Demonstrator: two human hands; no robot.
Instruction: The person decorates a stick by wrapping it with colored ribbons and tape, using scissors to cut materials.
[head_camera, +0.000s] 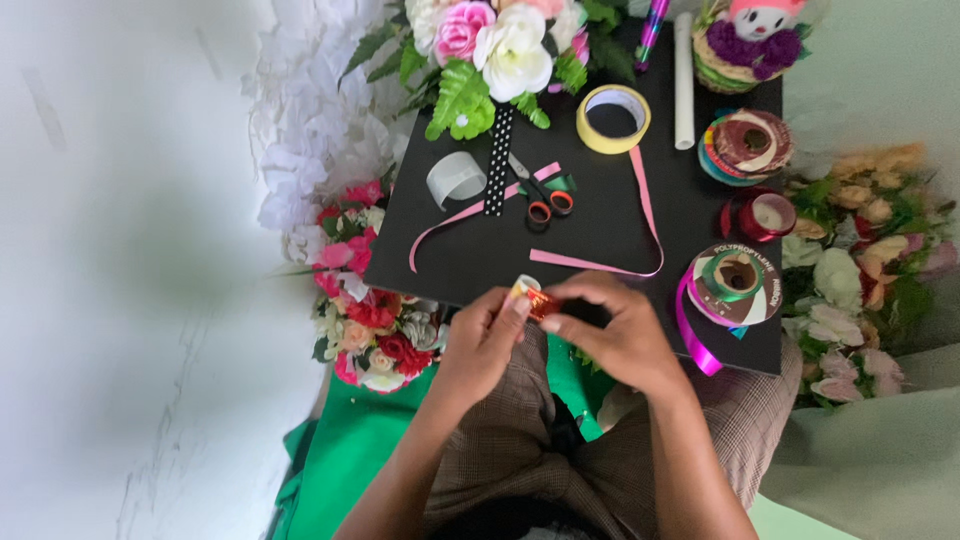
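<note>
Here both hands (560, 335) pinch a small shiny roll (530, 296), long axis crosswise.

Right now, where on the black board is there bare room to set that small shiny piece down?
Bare black board lies inside the pink ribbon loop, between scissors and yellow tape ring. The right edge is crowded with ribbon spools.

The flat square worktop (600, 230) is matte black. Across it runs a thin pale-pink satin ribbon (648, 215), beside a black fabric ribbon with white polka dots (497, 165), a yellow ring of tape (613, 119), orange-handled scissors (545, 203) and a glossy magenta ribbon strip (693, 335).
</note>
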